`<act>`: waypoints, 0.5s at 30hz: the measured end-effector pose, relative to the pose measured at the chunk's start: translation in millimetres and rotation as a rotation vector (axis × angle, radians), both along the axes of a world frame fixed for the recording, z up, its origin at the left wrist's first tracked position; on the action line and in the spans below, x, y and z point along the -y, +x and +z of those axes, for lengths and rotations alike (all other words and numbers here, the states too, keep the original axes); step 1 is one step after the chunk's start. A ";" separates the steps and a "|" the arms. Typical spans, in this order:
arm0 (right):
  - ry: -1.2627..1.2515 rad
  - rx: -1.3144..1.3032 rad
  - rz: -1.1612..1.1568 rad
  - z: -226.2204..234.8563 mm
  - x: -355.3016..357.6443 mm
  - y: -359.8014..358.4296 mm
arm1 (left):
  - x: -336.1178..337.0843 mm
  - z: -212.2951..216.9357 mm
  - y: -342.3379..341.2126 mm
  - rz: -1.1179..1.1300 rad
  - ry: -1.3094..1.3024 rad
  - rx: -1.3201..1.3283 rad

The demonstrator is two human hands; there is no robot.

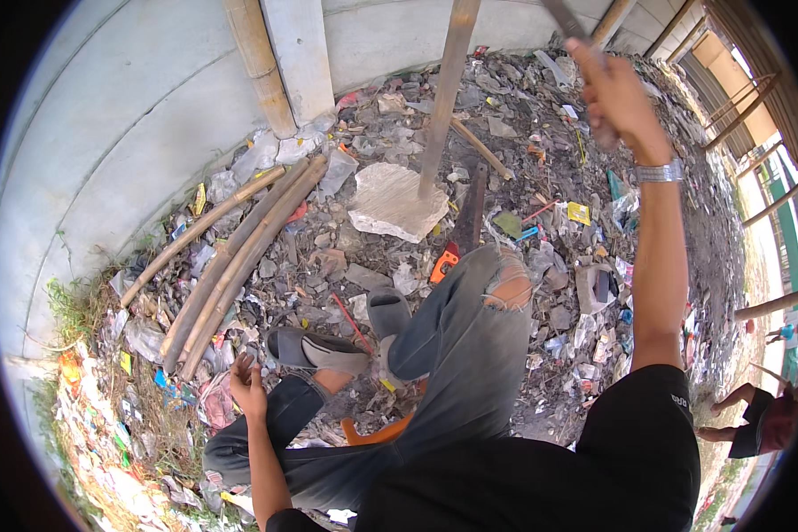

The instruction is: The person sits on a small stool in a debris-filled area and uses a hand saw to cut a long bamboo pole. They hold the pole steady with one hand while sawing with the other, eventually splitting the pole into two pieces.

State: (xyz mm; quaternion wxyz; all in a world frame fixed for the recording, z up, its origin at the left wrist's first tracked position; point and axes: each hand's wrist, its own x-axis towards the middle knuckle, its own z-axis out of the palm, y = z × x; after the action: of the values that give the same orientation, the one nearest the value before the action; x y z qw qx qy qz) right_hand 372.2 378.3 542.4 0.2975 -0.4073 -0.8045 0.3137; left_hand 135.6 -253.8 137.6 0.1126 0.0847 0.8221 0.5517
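Blade (566, 19) raised at upper right of frame, grasped by right hand (614, 93).
Upright bamboo pole (443, 97) stands on stone slab (390, 204) at upper centre; littered ground surrounds it. Left hand (248, 390), lower left, rests loosely curled, grasping nothing, beside knee.

Bright daylight over a pale concrete wall (106, 115) curving along the left, and a ground (541, 115) buried in scraps, plastic and rubble; long bamboo poles (230, 257) lie beside the wall, grass (75, 306) sprouts at its foot, wooden framing (754, 97) stands far right
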 end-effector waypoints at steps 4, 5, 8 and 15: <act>0.189 0.062 0.023 -92.7 -48.2 -60.8 | -13.7 4.1 10.9 -0.038 -0.042 -0.036; 0.110 0.104 0.048 -90.7 -44.1 -67.7 | -25.1 14.0 9.1 -0.055 -0.016 -0.049; 0.138 0.059 0.079 -85.2 -24.7 -89.6 | -7.4 20.5 12.0 -0.009 0.036 -0.067; 0.267 -0.448 0.056 43.3 19.2 -49.3 | 17.9 10.5 14.7 0.002 -0.043 -0.091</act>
State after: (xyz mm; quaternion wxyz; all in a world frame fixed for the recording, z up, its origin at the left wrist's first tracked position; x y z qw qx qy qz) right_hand 322.9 359.0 585.7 0.5107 -0.2624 -0.7637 0.2952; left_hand 150.3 -271.6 148.2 0.0765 0.1062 0.8380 0.5298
